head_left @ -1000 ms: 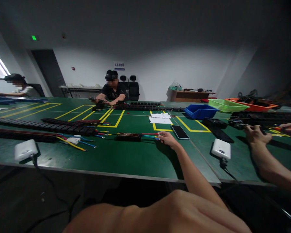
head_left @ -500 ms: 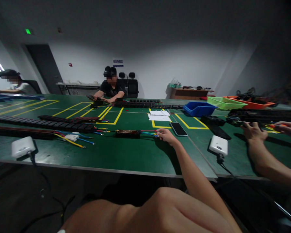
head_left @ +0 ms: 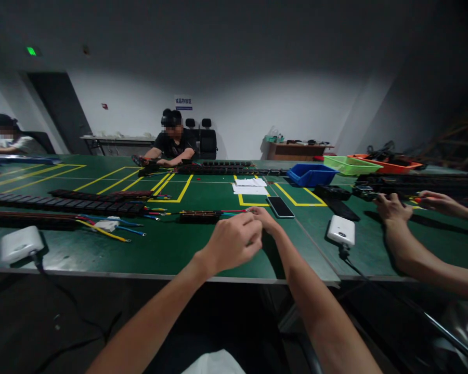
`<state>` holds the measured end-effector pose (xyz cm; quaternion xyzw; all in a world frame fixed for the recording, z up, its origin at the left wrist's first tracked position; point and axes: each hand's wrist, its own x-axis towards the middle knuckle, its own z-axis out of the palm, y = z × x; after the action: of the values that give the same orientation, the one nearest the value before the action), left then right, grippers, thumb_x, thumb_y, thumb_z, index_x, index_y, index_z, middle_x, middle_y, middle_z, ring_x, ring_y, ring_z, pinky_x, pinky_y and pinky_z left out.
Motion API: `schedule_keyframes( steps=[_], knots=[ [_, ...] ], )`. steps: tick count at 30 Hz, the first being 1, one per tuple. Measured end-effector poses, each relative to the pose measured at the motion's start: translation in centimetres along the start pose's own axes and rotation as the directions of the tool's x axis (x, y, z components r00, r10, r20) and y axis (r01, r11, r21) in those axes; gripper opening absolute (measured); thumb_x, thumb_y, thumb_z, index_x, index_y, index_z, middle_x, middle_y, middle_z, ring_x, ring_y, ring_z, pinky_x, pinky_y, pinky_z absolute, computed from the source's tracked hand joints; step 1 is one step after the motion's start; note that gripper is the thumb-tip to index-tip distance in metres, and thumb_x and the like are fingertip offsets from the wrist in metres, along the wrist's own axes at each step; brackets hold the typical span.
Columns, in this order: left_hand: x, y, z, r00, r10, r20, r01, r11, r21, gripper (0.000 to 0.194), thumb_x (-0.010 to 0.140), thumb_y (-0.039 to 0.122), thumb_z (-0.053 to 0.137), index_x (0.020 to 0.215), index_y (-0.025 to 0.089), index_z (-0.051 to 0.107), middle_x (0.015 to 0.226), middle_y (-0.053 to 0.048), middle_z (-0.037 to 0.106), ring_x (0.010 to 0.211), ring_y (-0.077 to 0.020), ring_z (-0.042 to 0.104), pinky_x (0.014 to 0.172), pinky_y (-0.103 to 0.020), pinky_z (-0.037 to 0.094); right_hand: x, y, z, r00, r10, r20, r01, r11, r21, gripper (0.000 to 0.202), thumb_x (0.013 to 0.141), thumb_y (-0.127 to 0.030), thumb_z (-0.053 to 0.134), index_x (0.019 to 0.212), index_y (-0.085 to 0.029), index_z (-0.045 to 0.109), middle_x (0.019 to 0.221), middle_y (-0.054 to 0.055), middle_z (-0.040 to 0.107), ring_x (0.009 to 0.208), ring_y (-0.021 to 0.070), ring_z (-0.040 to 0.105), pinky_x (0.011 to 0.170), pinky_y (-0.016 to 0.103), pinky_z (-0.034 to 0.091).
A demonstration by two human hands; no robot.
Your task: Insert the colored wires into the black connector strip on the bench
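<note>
A short black block with long copper-coloured strips lies on the green table, with red and teal cables running from its right end. My right hand is closed on the ends of these cables, its fingers partly covered. My left hand is curled just in front of my right hand, fingertips against or very near it. What the left fingers pinch, if anything, is hidden behind the knuckles. A phone lies just beyond my right hand.
Long black strips with coloured cable lugs lie at left. White boxes with leads stand left and right. Beyond are papers and a blue bin. A co-worker's hands work at right; another person sits opposite.
My left arm has swung up from low in front of my body, bringing the left hand to the right hand at the cables. The view has shifted slightly; the right hand keeps its hold.
</note>
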<state>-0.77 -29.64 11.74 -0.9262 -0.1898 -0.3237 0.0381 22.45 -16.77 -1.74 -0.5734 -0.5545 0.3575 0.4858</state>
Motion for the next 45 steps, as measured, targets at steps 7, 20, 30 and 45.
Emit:
schedule_keyframes(
  steps=[7,20,30,45],
  knots=[
    [-3.0,-9.4,7.0,0.866,-0.495,-0.076,0.494,0.82,0.29,0.03,0.091,0.033,0.056,0.116,0.019,0.061,0.118,-0.012,0.064,0.112,-0.0289,0.057,0.097,-0.046,0.046,-0.3,-1.2,0.2,0.989,0.134,-0.057,-0.128,0.987,0.099,0.012,0.084,-0.019,0.061,0.096,-0.016,0.063,0.07,0.0,0.067,0.042,0.006,0.05,0.032,0.014,0.025],
    [-5.8,-14.1,10.0,0.788,-0.616,0.009,0.547,0.705,0.452,0.081,0.093,0.063,0.04,0.153,0.008,0.042,0.159,-0.022,0.039,0.15,-0.0402,0.03,0.123,-0.059,0.02,-0.7,-2.0,0.6,0.989,0.066,-0.13,-0.052,0.993,0.107,0.021,0.082,-0.022,0.057,0.1,-0.015,0.063,0.076,0.002,0.07,0.047,0.0078,0.054,0.034,0.016,0.031],
    [-6.2,-14.4,10.5,0.799,-0.6,0.032,0.523,0.72,0.456,0.078,0.094,0.061,0.037,0.154,0.011,0.04,0.16,-0.02,0.04,0.15,-0.0392,0.031,0.122,-0.058,0.021,-0.9,-1.8,0.2,0.982,-0.022,-0.188,0.062,0.976,0.209,0.052,0.071,-0.049,0.067,0.109,-0.015,0.073,0.089,0.008,0.076,0.042,0.0056,0.039,0.039,0.021,0.03],
    [-6.1,-14.3,10.3,0.804,-0.594,0.031,0.517,0.724,0.455,0.073,0.096,0.056,0.036,0.153,0.011,0.042,0.158,-0.02,0.042,0.149,-0.0379,0.033,0.122,-0.057,0.022,-0.9,-0.3,0.2,0.968,-0.161,-0.192,0.031,0.839,-0.544,0.039,0.089,-0.045,0.053,0.07,-0.019,0.075,0.065,0.005,0.067,0.067,0.0185,0.062,0.056,0.024,0.034]
  ],
)
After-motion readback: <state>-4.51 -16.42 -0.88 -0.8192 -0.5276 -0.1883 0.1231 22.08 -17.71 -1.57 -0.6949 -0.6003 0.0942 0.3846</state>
